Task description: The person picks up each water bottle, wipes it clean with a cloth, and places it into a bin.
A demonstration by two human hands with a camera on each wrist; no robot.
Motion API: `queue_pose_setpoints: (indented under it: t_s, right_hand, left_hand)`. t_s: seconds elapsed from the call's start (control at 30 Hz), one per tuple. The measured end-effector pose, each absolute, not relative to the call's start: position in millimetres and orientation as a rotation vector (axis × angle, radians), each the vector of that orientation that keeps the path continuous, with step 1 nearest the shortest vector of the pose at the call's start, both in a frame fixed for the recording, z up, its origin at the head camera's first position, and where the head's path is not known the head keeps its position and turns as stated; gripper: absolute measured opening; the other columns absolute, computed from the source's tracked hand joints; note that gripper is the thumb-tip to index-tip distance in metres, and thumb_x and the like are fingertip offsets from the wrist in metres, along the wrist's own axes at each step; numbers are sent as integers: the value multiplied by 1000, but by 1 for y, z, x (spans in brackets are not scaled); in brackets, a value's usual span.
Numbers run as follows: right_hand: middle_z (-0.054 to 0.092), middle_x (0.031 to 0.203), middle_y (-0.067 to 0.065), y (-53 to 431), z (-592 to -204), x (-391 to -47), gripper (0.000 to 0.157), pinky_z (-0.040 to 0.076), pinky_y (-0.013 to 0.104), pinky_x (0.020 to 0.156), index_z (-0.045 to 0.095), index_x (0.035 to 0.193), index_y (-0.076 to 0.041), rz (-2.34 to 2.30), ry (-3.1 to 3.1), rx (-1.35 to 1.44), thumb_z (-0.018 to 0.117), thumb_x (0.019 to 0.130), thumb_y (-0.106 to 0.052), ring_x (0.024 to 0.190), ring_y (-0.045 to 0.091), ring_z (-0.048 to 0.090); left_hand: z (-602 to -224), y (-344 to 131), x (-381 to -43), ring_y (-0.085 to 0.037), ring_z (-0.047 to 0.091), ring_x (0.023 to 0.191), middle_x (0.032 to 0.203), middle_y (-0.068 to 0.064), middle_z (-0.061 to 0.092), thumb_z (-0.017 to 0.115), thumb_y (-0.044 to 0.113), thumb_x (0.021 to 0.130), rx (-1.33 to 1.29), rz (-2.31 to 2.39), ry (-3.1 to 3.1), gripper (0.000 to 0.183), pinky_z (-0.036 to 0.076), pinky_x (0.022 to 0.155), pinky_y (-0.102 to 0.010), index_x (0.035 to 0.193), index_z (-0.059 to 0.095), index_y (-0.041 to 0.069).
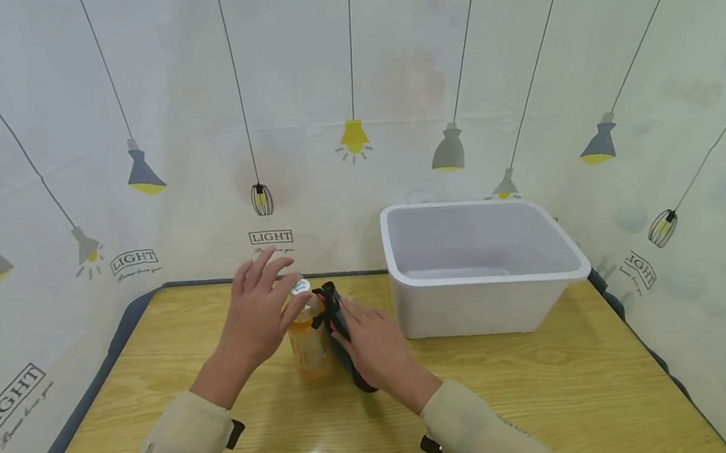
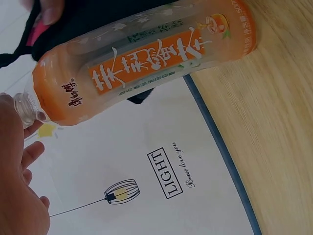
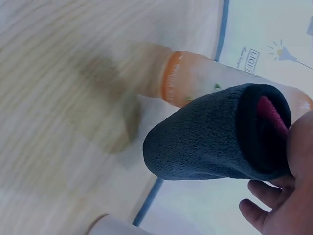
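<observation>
A plastic drink bottle with an orange label and white cap stands upright on the wooden table. My left hand pinches it at the neck, thumb and forefinger on either side of the cap. In the left wrist view the label of the bottle faces the camera. Close beside it, my right hand grips a dark grey fleece pouch with black trim and a pink lining. The thumb lies at its opening, while other fingers show behind it. Black cords hang from the pouch's top end near the bottle neck.
A white plastic tub stands at the back right of the table, just beyond my right hand. Pale cloth walls printed with hanging lamps enclose the table at the back and both sides.
</observation>
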State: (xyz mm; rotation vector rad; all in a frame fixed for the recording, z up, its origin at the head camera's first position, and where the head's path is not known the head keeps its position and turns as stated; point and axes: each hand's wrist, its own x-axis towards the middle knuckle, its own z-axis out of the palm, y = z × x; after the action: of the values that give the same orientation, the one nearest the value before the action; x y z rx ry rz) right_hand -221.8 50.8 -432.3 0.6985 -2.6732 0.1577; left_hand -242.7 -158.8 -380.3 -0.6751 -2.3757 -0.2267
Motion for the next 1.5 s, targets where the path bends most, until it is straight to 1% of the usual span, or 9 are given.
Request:
queue_pose_setpoints:
  t_s: [0.2, 0.47, 0.53, 0.63, 0.77, 1.0, 1.23, 1.33, 1.5]
  right_hand:
    - [51, 147, 2, 48, -420, -225, 54, 44, 35, 106, 44, 147, -10, 176, -2607, 704, 49, 101, -39, 134, 17, 51]
    - [49, 149, 3, 42, -399, -224, 56, 41, 34, 110, 44, 147, -9, 100, -2537, 732, 52, 100, -39, 136, 17, 48]
    - [48, 149, 4, 40, -394, -223, 56, 41, 34, 110, 44, 146, -8, 79, -2548, 743, 51, 100, -40, 137, 17, 47]
    - [44, 153, 3, 37, -390, -221, 57, 38, 34, 112, 41, 148, -8, 48, -2602, 746, 47, 102, -42, 140, 16, 44]
    - [40, 155, 4, 33, -391, -221, 59, 37, 34, 114, 36, 150, -8, -6, -2652, 741, 43, 103, -43, 142, 16, 40]
    - [37, 157, 5, 30, -395, -220, 62, 36, 33, 114, 36, 150, -6, -195, -2660, 727, 47, 101, -43, 143, 17, 39]
    - [43, 153, 5, 35, -408, -221, 59, 36, 34, 113, 44, 146, -6, -187, -2619, 707, 50, 100, -43, 140, 17, 43]
    - [46, 151, 4, 38, -420, -220, 58, 38, 34, 111, 48, 144, -7, -204, -2638, 678, 48, 100, -46, 139, 16, 44]
    - [48, 150, 1, 40, -446, -219, 57, 39, 33, 111, 52, 141, -11, -286, -2723, 677, 41, 102, -50, 139, 14, 45]
  left_hand:
    - [-385, -161, -246, -33, 32, 144, 138, -11, 53, 27, 55, 103, -663, -203, -2321, 57, 25, 112, -55, 116, 66, 16]
    - [-392, -162, -247, -34, 32, 143, 139, -11, 54, 20, 56, 102, -650, -221, -2295, 63, 26, 112, -56, 121, 64, 16]
    - [-392, -161, -246, -34, 32, 143, 139, -11, 54, 17, 57, 102, -643, -223, -2302, 65, 26, 112, -56, 123, 64, 16]
    - [-394, -161, -245, -34, 31, 144, 140, -11, 53, 14, 56, 101, -634, -230, -2311, 67, 25, 112, -56, 125, 62, 16]
    - [-396, -160, -245, -34, 31, 144, 140, -11, 53, 15, 55, 101, -631, -246, -2308, 65, 25, 112, -57, 125, 61, 15]
    - [-398, -161, -245, -34, 32, 143, 139, -10, 53, 16, 55, 101, -631, -252, -2299, 64, 25, 111, -57, 125, 62, 16]
    - [-399, -160, -246, -32, 31, 144, 138, -9, 55, 22, 54, 104, -632, -268, -2289, 59, 24, 111, -58, 122, 63, 17]
    - [-398, -159, -247, -32, 31, 144, 138, -8, 56, 24, 53, 104, -640, -266, -2274, 56, 24, 110, -58, 122, 63, 18]
    - [-397, -157, -248, -32, 32, 143, 139, -7, 55, 22, 54, 104, -645, -261, -2274, 57, 24, 110, -58, 122, 62, 19]
